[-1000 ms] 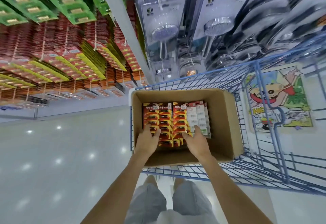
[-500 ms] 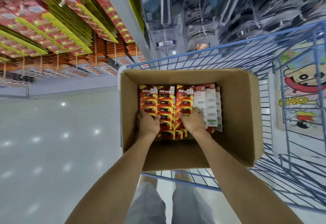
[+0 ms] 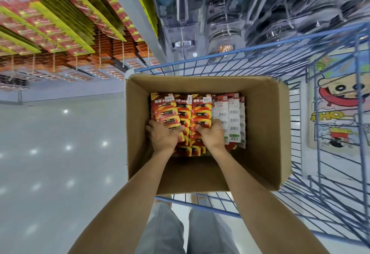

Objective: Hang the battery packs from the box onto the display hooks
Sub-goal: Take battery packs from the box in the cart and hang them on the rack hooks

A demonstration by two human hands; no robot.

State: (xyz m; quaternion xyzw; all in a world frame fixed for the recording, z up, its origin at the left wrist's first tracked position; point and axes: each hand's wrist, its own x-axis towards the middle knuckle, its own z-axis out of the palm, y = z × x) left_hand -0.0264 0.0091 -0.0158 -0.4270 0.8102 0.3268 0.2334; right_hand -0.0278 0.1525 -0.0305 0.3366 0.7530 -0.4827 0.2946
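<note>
a cardboard box [image 3: 266,125] sits open in a blue wire cart [image 3: 300,57], and both hands are down inside it. the battery packs [image 3: 200,111] stand in tight rows against the far wall of the box, red and yellow card fronts on the left and middle rows, white backs with barcodes on the right row. the left hand [image 3: 163,136] lies on the near end of the left row with its fingers curled over the top pack, thumb toward the middle; whether it pinches a pack or only presses on it cannot be told. the right hand [image 3: 212,135] lies on the row beside it, fingers bent over the edge where the red packs meet the white ones, thumb pointing left toward the other hand. the two thumbs are near each other but apart. the near part of the box floor, under the forearms, is bare cardboard. far and to the left, the display hooks [image 3: 54,61] carry dense rows of red, yellow and orange packs above a pale shiny floor [image 3: 50,163]. far and to the right hang clear plastic packages [image 3: 226,13], blurred. a cartoon poster [image 3: 340,103] shows through the cart's right side. grey shorts [image 3: 166,231] show at the near edge.
</note>
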